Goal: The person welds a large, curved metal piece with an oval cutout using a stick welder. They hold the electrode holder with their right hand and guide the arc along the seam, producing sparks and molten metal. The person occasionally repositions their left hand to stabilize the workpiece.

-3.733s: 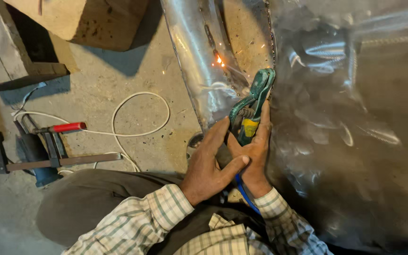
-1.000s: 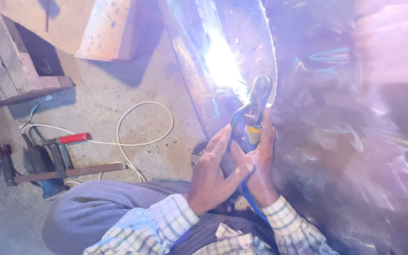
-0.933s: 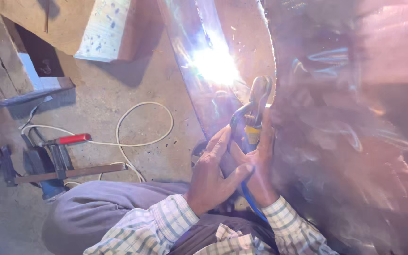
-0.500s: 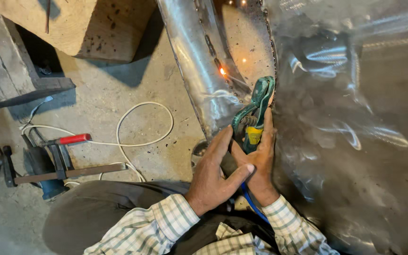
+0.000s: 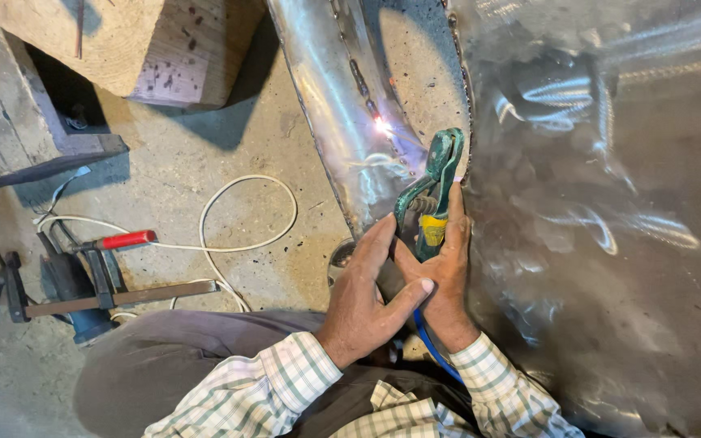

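Both hands, right hand (image 5: 445, 280) gripping the green electrode holder (image 5: 430, 195), left hand (image 5: 367, 296) bracing it, guide the glowing tip (image 5: 382, 126) along the metal seam (image 5: 359, 77); a steady brace seems key.

The electrode holder (image 5: 430, 195) is green with a yellow band, and a blue cable (image 5: 432, 349) trails from it. The sleeves (image 5: 269, 389) are checked — white crossed with green and tan lines — over grey-brown trousers (image 5: 164, 373). The sheet metal (image 5: 610, 203) is shiny silver, with a white-pink spark (image 5: 382, 126). On the tan concrete floor (image 5: 204, 178) lie a white cord (image 5: 229, 219) and a red-handled clamp (image 5: 99, 276).
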